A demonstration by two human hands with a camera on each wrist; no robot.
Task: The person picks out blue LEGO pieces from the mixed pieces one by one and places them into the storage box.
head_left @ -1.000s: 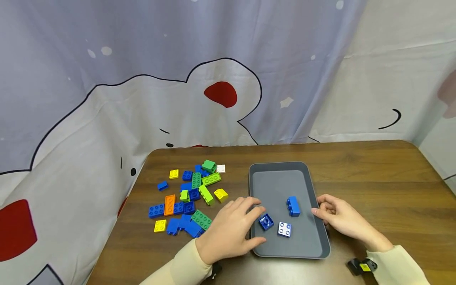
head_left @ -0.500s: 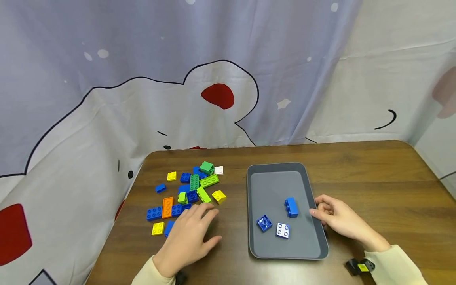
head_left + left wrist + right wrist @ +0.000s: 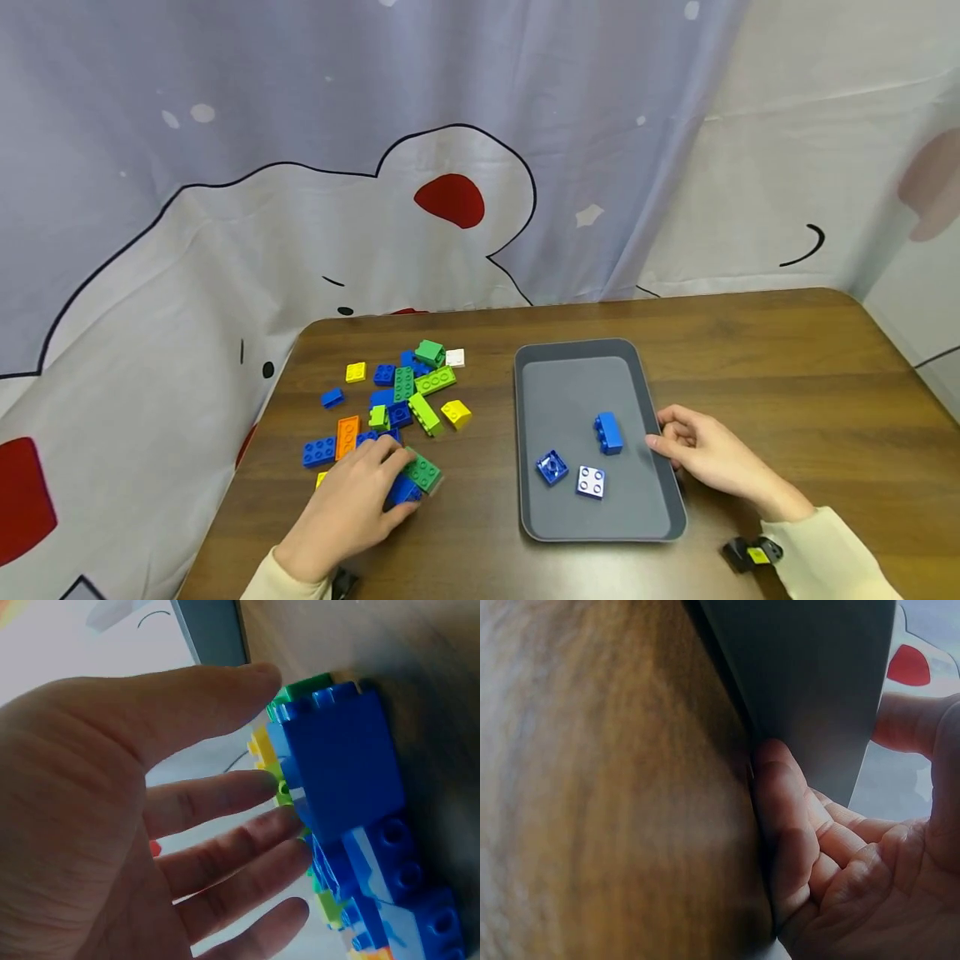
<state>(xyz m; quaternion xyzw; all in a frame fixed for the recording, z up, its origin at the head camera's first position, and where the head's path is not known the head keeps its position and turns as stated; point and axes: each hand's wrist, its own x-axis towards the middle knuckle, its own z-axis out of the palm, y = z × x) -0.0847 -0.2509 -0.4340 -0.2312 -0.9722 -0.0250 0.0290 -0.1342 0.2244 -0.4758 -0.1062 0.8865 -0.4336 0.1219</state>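
My left hand [image 3: 348,504] is over the near end of a pile of toy building bricks, fingers spread. In the left wrist view its thumb and fingertips are close to a large blue brick [image 3: 349,761]; whether they touch it I cannot tell. A green brick [image 3: 422,472] lies beside that hand, over blue bricks [image 3: 403,490]. On the right, my right hand [image 3: 712,458] grips the side of a grey tray [image 3: 577,383], thumb on the rim and fingers curled against the outer wall. Inside the tray lie a blue brick [image 3: 609,432], a dark blue square brick [image 3: 552,467] and a white-topped brick [image 3: 591,482].
Around the pile lie an orange brick [image 3: 347,437], a yellow brick [image 3: 456,413], a white brick [image 3: 455,357] and several blue and green ones. Bare wooden table [image 3: 480,483] separates pile and tray. Behind the table hangs a printed curtain [image 3: 300,242].
My left hand has moved left from above the tray to the near end of the brick pile. My right hand keeps its grip on the tray's side.
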